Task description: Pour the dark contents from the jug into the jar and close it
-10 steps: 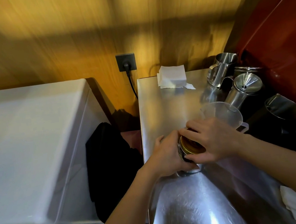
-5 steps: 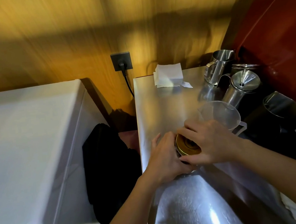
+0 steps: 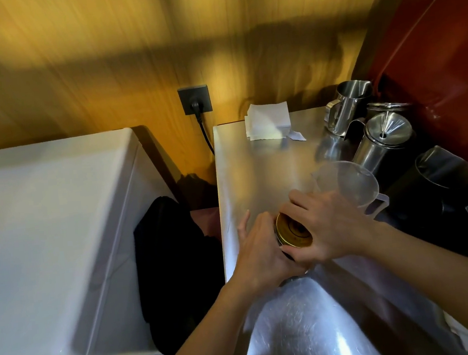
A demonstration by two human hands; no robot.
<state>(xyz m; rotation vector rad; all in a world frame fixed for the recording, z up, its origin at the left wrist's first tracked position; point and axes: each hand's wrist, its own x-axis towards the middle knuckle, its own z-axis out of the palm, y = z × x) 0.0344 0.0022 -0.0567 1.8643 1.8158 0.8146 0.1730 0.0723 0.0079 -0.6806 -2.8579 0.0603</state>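
Two hands [image 3: 292,237] grip the gold-lidded jar [image 3: 291,230]; its lid print unreadable.

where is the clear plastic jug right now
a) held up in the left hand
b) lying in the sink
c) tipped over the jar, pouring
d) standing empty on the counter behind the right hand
d: the clear jug stands upright and empty on the steel counter just beyond the right hand, while both hands are on the gold-lidded jar.

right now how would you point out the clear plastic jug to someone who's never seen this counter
Start at the steel counter against the wooden wall and look to its right edge, where metal pitchers cluster. The clear plastic jug stands nearest, just behind the right hand. It alone is see-through, unlike the steel and dark vessels beside it.
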